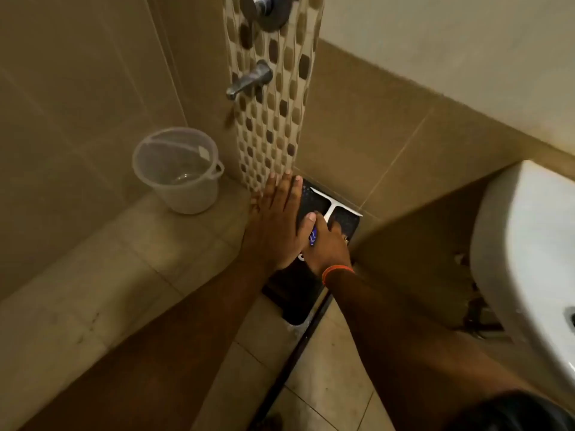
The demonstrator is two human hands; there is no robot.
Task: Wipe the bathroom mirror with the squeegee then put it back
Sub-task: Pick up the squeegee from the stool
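Head view. The right hand (328, 244), with an orange band at the wrist, has its fingers curled round the blue-marked handle of the white T-shaped plastic squeegee (331, 206). The left hand (277, 225) is spread flat with straight fingers, hovering over or resting on the left part of the dark, dotted rubber mat (347, 223); contact cannot be confirmed. The squeegee lies low on the mat, its blade bar close along the foot of the tan tiled wall (373, 141), just right of the mosaic pebble-patterned tile strip (270, 135).

Whether the tool is being picked up or set back cannot be told from this picture; the mirror is not in view. In either case the step is best done by keeping the grip on the handle, not the blade, and keeping the blade edge off the wall and floor grit so that it stays straight.

The squeegee shows a thin pale blade bar, a short white neck meeting it at the centre, and a handle mostly hidden under the gripping fingers. A translucent plastic bucket (180, 169) stands well to the left; a white ceramic basin (529, 244) projects at right.
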